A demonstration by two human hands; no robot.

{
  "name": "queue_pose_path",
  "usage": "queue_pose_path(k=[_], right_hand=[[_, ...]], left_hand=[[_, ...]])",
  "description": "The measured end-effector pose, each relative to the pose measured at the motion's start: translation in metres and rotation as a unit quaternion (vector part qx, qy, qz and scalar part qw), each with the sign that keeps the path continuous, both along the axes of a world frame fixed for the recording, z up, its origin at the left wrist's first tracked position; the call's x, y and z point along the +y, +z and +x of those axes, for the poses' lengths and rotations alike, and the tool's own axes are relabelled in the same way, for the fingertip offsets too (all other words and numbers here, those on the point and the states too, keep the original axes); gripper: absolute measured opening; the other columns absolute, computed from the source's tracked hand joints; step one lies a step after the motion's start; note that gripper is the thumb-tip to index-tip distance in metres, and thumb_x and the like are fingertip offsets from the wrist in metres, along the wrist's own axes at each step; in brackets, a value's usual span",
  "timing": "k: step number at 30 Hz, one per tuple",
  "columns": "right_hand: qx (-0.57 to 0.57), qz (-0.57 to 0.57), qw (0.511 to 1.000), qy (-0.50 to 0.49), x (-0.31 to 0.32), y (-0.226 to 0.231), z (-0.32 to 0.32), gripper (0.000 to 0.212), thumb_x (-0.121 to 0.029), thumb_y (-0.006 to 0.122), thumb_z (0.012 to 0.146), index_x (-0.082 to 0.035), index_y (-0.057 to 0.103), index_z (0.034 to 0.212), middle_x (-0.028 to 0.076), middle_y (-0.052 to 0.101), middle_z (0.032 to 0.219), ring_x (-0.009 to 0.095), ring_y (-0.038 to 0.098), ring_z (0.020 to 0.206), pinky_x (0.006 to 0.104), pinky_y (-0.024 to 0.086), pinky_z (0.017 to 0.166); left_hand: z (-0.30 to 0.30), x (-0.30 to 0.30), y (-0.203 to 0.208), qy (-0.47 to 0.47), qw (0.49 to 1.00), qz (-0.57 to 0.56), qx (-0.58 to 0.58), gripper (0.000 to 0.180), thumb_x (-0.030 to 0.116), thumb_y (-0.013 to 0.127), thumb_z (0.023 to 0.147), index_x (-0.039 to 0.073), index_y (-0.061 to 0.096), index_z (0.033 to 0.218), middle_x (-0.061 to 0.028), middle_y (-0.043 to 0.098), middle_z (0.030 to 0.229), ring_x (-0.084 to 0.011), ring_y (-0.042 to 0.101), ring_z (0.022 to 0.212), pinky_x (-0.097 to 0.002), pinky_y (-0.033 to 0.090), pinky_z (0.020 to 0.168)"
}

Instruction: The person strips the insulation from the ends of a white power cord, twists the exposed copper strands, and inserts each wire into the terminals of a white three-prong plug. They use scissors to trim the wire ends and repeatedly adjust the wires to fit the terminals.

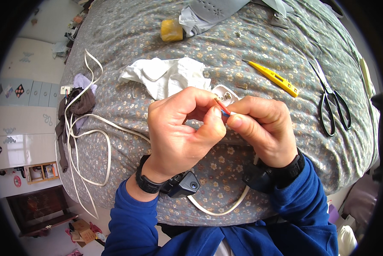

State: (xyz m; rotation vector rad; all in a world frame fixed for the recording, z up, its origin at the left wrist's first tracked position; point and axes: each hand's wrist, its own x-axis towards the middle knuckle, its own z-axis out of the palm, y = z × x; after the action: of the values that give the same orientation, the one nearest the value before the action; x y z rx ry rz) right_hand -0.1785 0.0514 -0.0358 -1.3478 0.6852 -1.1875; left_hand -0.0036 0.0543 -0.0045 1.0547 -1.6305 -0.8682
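Red wire (221,105) slanted over the bed's (225,51) middle, its far-left end pinched by the left hand (183,128) and its near-right end, beside a blue wire (225,114), pinched by the right hand (266,130), while an open white housing (220,89) showed just beyond toward the far edge.

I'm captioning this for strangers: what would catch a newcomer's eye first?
In the middle, the left hand and right hand nearly meet, fingertips at a red wire and a blue wire. To their right, a yellow tool stands out on the flowered cloth, with black-handled scissors beyond; at left, white cord loops.
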Motion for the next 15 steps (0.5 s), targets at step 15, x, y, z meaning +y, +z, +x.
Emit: queue_pose_path(k=[15], right_hand=[[-0.057, 0.117, 0.990, 0.058, -0.0016, 0.0084, -0.0066, 0.017, -0.013, 0.064, 0.097, 0.003, 0.069, 0.102, -0.003, 0.061, 0.076, 0.003, 0.048, 0.070, 0.0206, 0.038, 0.061]], left_hand=[[0.0030, -0.0054, 0.0100, 0.020, 0.928, -0.288, -0.237, 0.016, -0.001, 0.073, 0.076, 0.003, 0.067, 0.090, -0.0099, 0.068, 0.077, -0.0248, 0.067, 0.063, -0.0321, 0.053, 0.055]])
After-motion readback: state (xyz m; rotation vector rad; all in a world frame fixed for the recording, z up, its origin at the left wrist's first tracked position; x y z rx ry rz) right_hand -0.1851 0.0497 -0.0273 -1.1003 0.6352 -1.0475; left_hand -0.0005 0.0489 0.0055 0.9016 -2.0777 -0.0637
